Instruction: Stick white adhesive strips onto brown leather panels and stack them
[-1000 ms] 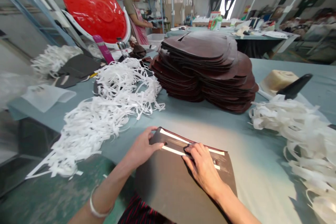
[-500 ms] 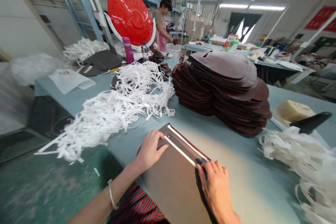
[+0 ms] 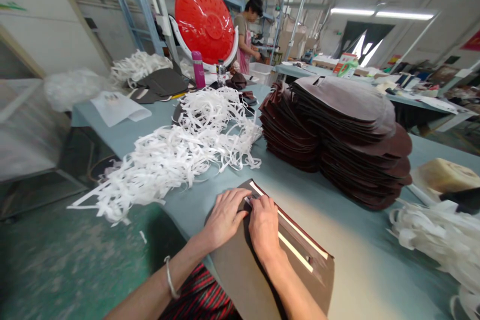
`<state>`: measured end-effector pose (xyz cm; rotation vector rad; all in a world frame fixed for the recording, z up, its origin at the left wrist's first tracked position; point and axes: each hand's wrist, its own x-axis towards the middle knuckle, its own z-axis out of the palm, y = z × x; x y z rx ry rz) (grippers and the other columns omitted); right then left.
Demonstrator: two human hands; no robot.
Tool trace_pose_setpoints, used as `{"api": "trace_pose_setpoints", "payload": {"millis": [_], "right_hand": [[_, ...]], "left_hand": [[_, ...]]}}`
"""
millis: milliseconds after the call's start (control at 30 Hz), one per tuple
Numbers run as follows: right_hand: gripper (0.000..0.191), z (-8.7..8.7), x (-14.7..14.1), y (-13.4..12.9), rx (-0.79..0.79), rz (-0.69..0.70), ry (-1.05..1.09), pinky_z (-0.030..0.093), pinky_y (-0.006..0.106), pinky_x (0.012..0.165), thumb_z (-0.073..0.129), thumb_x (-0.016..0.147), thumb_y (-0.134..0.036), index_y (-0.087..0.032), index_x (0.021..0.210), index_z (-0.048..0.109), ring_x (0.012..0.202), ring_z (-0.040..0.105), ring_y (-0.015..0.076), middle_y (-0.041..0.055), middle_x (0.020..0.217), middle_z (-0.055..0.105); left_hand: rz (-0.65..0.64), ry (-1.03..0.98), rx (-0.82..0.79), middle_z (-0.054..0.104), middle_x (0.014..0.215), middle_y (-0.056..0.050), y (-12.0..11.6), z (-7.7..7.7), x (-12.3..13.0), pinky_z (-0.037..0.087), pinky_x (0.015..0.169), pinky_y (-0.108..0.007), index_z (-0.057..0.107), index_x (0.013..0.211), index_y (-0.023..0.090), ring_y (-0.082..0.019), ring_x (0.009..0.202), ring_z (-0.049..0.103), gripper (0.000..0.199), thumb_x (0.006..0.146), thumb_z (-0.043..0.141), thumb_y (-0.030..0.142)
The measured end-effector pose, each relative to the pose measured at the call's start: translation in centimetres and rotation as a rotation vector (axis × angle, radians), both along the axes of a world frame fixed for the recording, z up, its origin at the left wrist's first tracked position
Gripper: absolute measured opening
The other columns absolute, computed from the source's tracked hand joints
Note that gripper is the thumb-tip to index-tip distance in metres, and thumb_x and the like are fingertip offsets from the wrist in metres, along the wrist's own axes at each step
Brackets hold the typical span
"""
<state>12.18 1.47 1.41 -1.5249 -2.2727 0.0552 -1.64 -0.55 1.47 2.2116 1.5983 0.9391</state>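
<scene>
A flat brown-grey sheet (image 3: 234,272), leather-like, lies at the table's near edge with a dark edge running down it. Two pale strips, a short inner strip (image 3: 296,252) and a longer outer strip (image 3: 304,232), run side by side near its far border. My left hand (image 3: 225,217) rests flat on the sheet's far left corner, fingers stretched and thumb apart. Right beside it, my right hand (image 3: 263,225) presses down with curled fingers at the strips' left end. Its fingertips hide whatever they grip there.
White ribbon scraps (image 3: 180,145) heap at the left; more white strips (image 3: 427,235) lie right. A tall stack of dark brown pieces (image 3: 337,135) stands beyond the sheet. A tape roll (image 3: 446,177), purple bottle (image 3: 198,70) and red basin (image 3: 206,25) are around. A co-worker (image 3: 245,35) stands behind.
My right hand has moved from the strips' lower right end up to their left end, next to my left hand. My left hand stays at the corner. The view has turned slightly left.
</scene>
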Motion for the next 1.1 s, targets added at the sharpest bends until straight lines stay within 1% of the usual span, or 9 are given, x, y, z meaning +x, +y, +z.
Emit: {"api": "trace_pose_setpoints", "payload": {"millis": [167,333,467,533,633,733,833,967,1100], "right_hand": [[0.026,0.2,1.7,-1.7,0.106,0.137,-0.161,0.046,0.041,0.077,0.047,0.086,-0.003,-0.011,0.106,0.062,0.086,0.049,0.0269,0.0119,0.093,0.058],[0.037,-1.2,9.7,-6.5,0.205,0.194,-0.165,0.045,0.04,0.079,0.036,0.089,-0.003,-0.016,0.117,0.056,0.091,0.05,0.0265,0.012,0.101,0.057],[0.029,-2.4,14.4,-8.6,0.238,0.211,-0.129,0.044,0.037,0.077,0.037,0.094,-0.013,-0.018,0.116,0.055,0.092,0.051,0.0252,0.0106,0.103,0.057],[0.022,-2.2,13.5,-8.1,0.209,0.164,-0.1,0.043,0.036,0.073,0.041,0.094,-0.014,-0.018,0.107,0.057,0.085,0.052,0.0238,0.0087,0.095,0.057],[0.024,-1.1,9.0,-6.0,0.123,0.06,-0.062,0.044,0.037,0.073,0.041,0.091,-0.006,-0.016,0.104,0.058,0.081,0.051,0.0231,0.0085,0.09,0.056],[0.028,0.2,4.0,-3.6,0.072,0.06,-0.074,0.046,0.038,0.076,0.041,0.088,-0.002,-0.014,0.104,0.06,0.085,0.051,0.0244,0.0104,0.094,0.057],[0.024,0.7,1.3,-2.7,0.085,0.061,-0.133,0.046,0.041,0.078,0.044,0.086,-0.001,-0.012,0.098,0.063,0.084,0.051,0.0257,0.0116,0.091,0.057],[0.025,0.5,2.1,-4.0,0.12,0.084,-0.259,0.047,0.042,0.073,0.046,0.083,0.001,-0.011,0.094,0.064,0.081,0.049,0.0267,0.0122,0.087,0.057],[0.031,0.1,6.6,-7.0,0.16,0.098,-0.299,0.046,0.042,0.07,0.044,0.08,0.002,-0.01,0.102,0.062,0.082,0.048,0.0277,0.0141,0.089,0.056]], "left_hand": [[-0.093,0.157,0.046,0.06,0.112,-0.004,-0.1,0.1,0.2,0.041,0.097,-0.041,0.054,0.117,0.023,-0.022,0.112,0.049,0.028,0.094,0.044,0.013],[-0.123,0.243,0.092,0.061,0.112,-0.004,-0.2,-0.2,0.1,0.043,0.096,-0.038,0.056,0.118,0.022,-0.021,0.111,0.05,0.028,0.095,0.044,0.014],[-0.138,0.223,0.111,0.062,0.109,-0.005,-0.4,-0.3,0.0,0.044,0.096,-0.038,0.057,0.115,0.021,-0.02,0.111,0.05,0.026,0.095,0.043,0.013],[-0.144,0.213,0.117,0.062,0.109,-0.005,-0.5,-0.2,0.0,0.045,0.097,-0.038,0.057,0.115,0.021,-0.02,0.111,0.05,0.026,0.095,0.042,0.014],[-0.144,0.209,0.122,0.061,0.11,-0.005,-0.5,-0.1,0.0,0.045,0.098,-0.038,0.057,0.116,0.02,-0.02,0.11,0.05,0.027,0.094,0.043,0.013],[-0.153,0.22,0.113,0.061,0.11,-0.005,-0.5,0.0,0.0,0.045,0.098,-0.038,0.057,0.116,0.021,-0.02,0.11,0.05,0.027,0.093,0.047,0.012],[-0.142,0.241,0.11,0.06,0.109,-0.005,-0.6,0.0,0.1,0.046,0.096,-0.039,0.057,0.115,0.021,-0.021,0.11,0.05,0.026,0.091,0.05,0.013],[-0.115,0.289,0.103,0.059,0.109,-0.006,-0.7,0.1,0.4,0.046,0.095,-0.04,0.058,0.113,0.021,-0.022,0.11,0.05,0.026,0.091,0.049,0.012],[-0.117,0.308,0.117,0.059,0.111,-0.006,-0.7,0.2,0.5,0.046,0.094,-0.04,0.058,0.114,0.022,-0.022,0.11,0.05,0.03,0.089,0.049,0.008]]}}
